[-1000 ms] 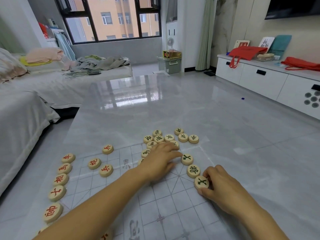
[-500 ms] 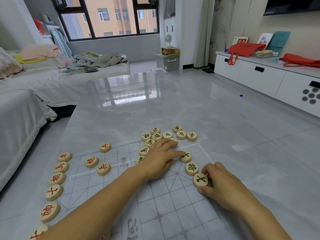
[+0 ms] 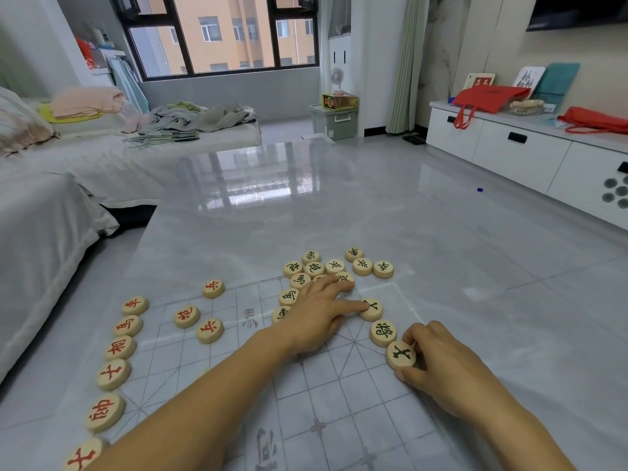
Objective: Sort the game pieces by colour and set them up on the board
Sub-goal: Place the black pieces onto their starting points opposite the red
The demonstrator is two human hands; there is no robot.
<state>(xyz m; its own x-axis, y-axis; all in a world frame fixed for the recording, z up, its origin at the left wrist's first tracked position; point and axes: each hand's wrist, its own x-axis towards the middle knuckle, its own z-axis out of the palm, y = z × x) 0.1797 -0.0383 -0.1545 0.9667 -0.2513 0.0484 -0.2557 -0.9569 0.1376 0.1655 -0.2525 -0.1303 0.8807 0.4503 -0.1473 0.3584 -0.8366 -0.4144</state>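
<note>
A clear plastic board sheet [image 3: 339, 396] with a printed grid lies on the grey table. Round wooden pieces with red characters [image 3: 119, 348] stand in a row along its left edge, with three more [image 3: 210, 330] further in. Pieces with dark green characters lie in a loose cluster [image 3: 334, 266] at the far edge. My left hand [image 3: 316, 317] lies flat over the board, its straight index finger touching a green piece [image 3: 373, 310]. Another green piece [image 3: 383, 332] stands just below it. My right hand [image 3: 441, 365] pinches a third green piece [image 3: 401, 355] at the board's right edge.
The glossy table [image 3: 258, 215] stretches far beyond the board. A sofa with clothes [image 3: 68, 158] is at the left. A white cabinet [image 3: 530, 151] with red bags runs along the right wall, across an open strip of floor.
My left index finger has slid onto the upper green piece and nudged it slightly right. My right hand keeps its hold on the lower green piece.
</note>
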